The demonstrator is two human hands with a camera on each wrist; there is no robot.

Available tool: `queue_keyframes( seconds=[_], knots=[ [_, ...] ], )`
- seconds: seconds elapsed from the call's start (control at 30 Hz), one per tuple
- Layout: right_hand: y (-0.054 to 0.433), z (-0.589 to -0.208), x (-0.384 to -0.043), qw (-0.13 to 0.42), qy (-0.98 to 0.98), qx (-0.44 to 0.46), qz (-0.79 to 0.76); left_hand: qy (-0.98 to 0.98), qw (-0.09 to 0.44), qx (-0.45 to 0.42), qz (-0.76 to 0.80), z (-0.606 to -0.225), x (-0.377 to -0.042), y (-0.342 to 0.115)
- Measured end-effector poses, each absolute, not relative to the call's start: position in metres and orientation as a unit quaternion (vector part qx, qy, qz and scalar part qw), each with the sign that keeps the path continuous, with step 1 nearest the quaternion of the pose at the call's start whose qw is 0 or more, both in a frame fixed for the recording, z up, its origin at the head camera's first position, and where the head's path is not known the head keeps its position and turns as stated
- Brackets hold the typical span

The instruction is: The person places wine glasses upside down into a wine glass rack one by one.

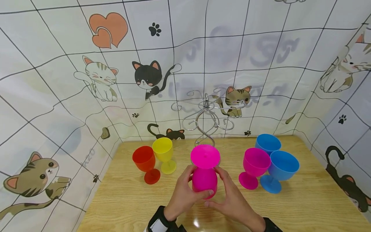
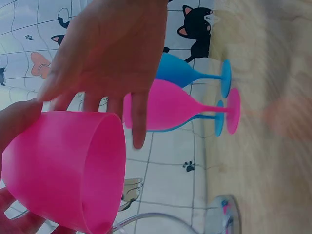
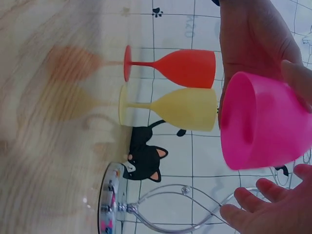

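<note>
A pink plastic goblet (image 1: 204, 181) is upside down above the table, its round foot uppermost and its mouth facing down. My left hand (image 1: 185, 193) grips the bowl, thumb across the near side and fingers around the left. The open mouth of this goblet (image 2: 104, 170) shows in the left wrist view. On the other side, my right hand (image 1: 233, 201) has its fingers extended, fingertips right at the bowl. Its fingers are also spread beside the goblet (image 3: 273, 124) in the right wrist view. Behind the goblet stands a silver wire rack (image 1: 206, 117) with curled arms.
On the left of the wooden table (image 1: 124, 206) stand a red goblet (image 1: 144, 159) and a yellow goblet (image 1: 163, 150). Another pink goblet (image 1: 256, 162) and two blue goblets, one nearer (image 1: 283, 166) and one behind (image 1: 268, 143), stand upright at right. A cat-printed cloth (image 1: 185, 42) surrounds the table's back and sides.
</note>
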State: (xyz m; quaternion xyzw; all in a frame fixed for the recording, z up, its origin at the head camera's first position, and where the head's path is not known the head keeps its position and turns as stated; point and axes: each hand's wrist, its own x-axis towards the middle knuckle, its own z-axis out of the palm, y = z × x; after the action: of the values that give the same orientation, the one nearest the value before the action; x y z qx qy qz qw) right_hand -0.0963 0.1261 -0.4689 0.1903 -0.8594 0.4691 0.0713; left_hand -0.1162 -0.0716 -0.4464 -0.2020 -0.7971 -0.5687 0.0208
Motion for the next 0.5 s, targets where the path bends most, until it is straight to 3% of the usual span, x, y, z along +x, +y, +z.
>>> queue_keyframes(
  seconds=[0.23,0.5],
  knots=[
    [0.136,-0.462,-0.092,0.124,-0.891,0.235,0.368,-0.807,0.069,-0.177,-0.559,-0.419,-0.118,-0.096],
    [0.146,-0.459,-0.085,0.15,-0.907,0.267,0.289,-0.807,0.17,-0.196,-0.53,-0.388,-0.125,-0.124]
  ],
)
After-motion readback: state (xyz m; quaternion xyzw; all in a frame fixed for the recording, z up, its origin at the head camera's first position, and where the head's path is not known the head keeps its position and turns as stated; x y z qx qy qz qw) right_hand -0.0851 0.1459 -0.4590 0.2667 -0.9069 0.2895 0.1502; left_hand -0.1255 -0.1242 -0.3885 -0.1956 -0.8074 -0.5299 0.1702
